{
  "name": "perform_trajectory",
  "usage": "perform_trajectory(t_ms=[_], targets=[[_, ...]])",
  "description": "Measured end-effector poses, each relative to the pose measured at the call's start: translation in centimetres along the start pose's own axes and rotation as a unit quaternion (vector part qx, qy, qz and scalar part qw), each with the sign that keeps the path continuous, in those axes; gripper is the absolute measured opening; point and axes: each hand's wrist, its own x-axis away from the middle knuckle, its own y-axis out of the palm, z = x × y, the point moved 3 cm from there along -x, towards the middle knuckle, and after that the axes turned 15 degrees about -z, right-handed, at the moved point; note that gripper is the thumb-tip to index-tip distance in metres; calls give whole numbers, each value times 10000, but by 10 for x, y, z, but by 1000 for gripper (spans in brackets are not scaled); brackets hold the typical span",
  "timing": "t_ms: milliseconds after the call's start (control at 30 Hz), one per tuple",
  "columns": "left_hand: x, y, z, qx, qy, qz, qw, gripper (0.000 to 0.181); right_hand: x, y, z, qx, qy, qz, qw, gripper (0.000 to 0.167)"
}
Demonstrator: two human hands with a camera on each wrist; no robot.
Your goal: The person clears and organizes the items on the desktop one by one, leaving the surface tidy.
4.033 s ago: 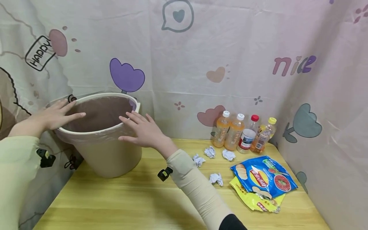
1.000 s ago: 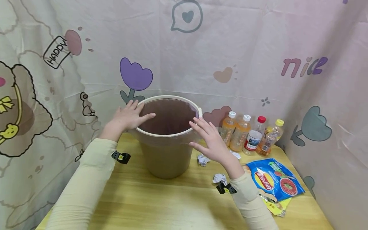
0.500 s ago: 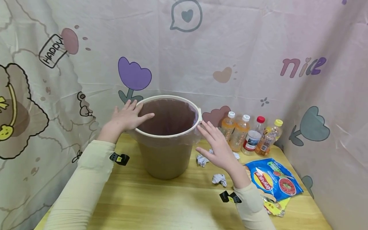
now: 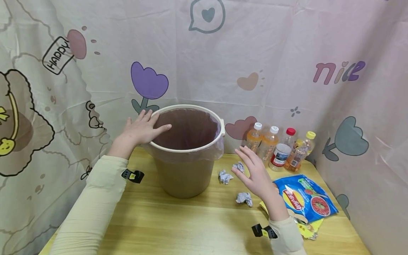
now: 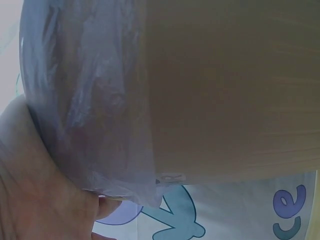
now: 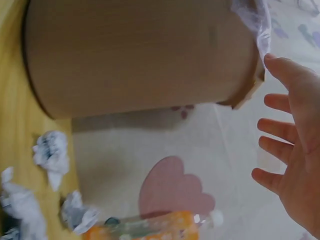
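Note:
A beige trash bin [image 4: 185, 177] with a clear plastic liner [image 4: 204, 152] folded over its rim stands upright on the wooden table. My left hand [image 4: 140, 131] rests on the left side of the rim, fingers spread and straight; the left wrist view has the palm [image 5: 45, 195] against the lined wall. To the right of the bin, my right hand [image 4: 255, 175] is in the air, holding nothing, its fingers loosely extended. Crumpled paper balls [image 4: 244, 199] lie below and left of that hand. Behind it stand several plastic bottles [image 4: 280, 156], partly covered by its fingers in the head view.
A blue chip bag [image 4: 306, 198] lies over a yellow snack bag [image 4: 309, 228] on the right of the table [image 4: 178, 226]. Printed curtains [image 4: 204, 71] close off the back and both sides.
Over four seconds the bin has shifted from the left side toward the middle, with both hands at it. The right hand has since come away from the rim, moving right; the left stays.

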Motion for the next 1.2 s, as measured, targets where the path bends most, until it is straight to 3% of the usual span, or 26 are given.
perform_trajectory(t_ms=[233, 667, 867, 1200], targets=[[-1, 1, 2, -3, 28, -4, 10000, 102, 22, 10, 12, 61, 226, 181, 9996, 57], [1, 1, 2, 49, 34, -63, 10000, 101, 60, 37, 25, -264, 1504, -84, 9882, 54], [-1, 1, 1, 5, 21, -66, 10000, 101, 72, 52, 36, -318, 1977, -399, 9789, 55], [-2, -1, 0, -39, 34, -61, 10000, 102, 80, 67, 55, -103, 2280, -814, 9702, 61]])
